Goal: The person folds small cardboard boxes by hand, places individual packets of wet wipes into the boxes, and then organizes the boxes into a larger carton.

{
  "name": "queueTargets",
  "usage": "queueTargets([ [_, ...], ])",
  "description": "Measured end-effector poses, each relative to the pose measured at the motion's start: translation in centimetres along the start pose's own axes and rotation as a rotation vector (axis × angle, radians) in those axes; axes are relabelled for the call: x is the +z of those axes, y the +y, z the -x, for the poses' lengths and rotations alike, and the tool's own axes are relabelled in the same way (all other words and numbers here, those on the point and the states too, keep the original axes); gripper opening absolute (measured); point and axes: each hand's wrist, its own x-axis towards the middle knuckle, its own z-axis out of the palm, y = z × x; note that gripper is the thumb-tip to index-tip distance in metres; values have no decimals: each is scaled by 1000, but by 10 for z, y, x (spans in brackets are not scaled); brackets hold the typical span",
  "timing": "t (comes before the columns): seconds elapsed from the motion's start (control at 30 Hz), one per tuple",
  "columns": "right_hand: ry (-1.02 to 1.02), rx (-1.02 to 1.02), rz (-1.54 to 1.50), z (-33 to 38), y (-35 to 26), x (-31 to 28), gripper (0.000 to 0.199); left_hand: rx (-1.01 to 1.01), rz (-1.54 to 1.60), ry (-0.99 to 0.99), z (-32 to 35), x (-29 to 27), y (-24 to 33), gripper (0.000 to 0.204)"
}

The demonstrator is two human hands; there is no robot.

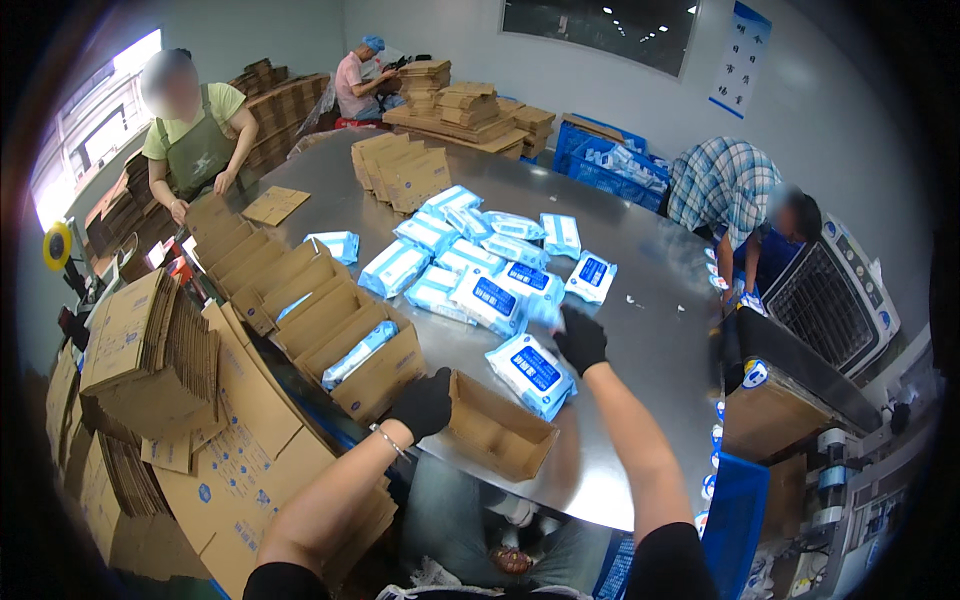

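My left hand, in a black glove, is closed on the left end of an open, empty cardboard box at the table's near edge. My right hand, also gloved in black, is closed at a blurred blue-and-white wipes pack, its fingertips partly hidden. Just below that hand lies another wipes pack with a dark blue label. Beyond it, several similar packs are heaped on the metal table. Left of my left hand, one pack stands on edge inside an open carton.
A row of open cartons runs along the table's left side. Stacks of flat cardboard stand at my left. A co-worker handles cartons at the far left; another bends by a conveyor at right. A third sits behind.
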Motion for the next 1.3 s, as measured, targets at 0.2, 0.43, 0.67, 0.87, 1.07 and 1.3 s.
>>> queueTargets([
  [0.2,342,-134,-927,77,-105,-112,76,-104,16,-112,-2,-12,13,27],
  [0.43,-56,-328,-288,180,-133,-107,55,75,319,-405,-15,-43,14,44],
  [0.67,22,-540,-301,208,-136,-100,39,-164,135,-205,36,-49,-13,61],
  [0.87,111,-629,-11,146,-208,-50,22,-288,501,-134,115,-103,-3,74],
  [1.07,195,-777,-32,79,-240,-5,5,-34,212,472,171,-174,-68,35],
  [1.3,206,-800,-140,103,-224,4,50,-130,-945,722,241,-335,-109,43],
])
